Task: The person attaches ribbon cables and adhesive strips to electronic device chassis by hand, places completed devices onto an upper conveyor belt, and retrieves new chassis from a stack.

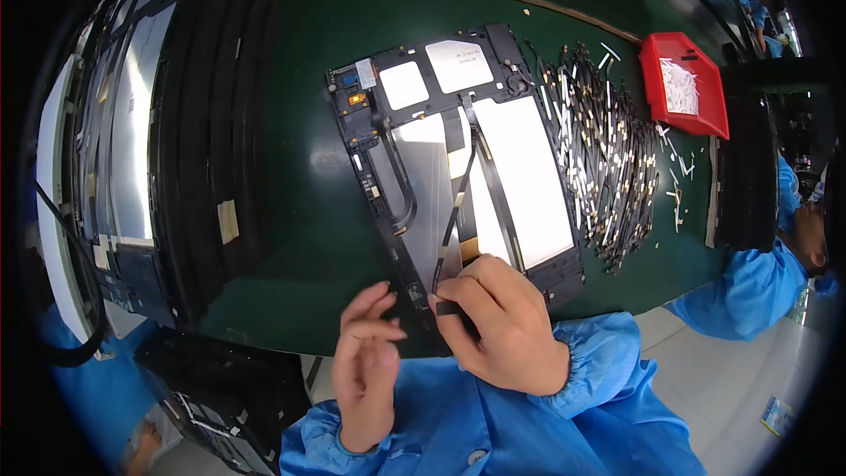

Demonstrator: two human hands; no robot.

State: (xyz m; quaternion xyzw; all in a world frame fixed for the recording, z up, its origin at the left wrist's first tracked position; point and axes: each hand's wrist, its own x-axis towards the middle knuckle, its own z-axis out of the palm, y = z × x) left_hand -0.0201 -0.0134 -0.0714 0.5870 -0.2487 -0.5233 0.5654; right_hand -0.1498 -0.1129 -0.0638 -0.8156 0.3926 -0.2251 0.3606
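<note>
In front of me on the green table lies a flat, tablet-like electronic device point(533, 181), its inside exposed, with white and grey panels in a black frame. A thin black ribbon cable point(459, 202) runs down its middle, and the lower end is pinched in the fingers of my right hand point(507, 326). Something dark also shows under those fingers, too hidden to name. My left hand point(366, 366) hovers by the device's lower left corner, fingers apart and holding nothing. Another black cable point(401, 181) curves along the device's left side.
A dense pile of black strips point(608, 159) lies right of the device, with white scraps point(677, 189) beside it. Behind them sits a red bin point(718, 115) of white strips. Stacked dark panels point(211, 123) stand at left. Co-workers in blue sit at right point(749, 291).
</note>
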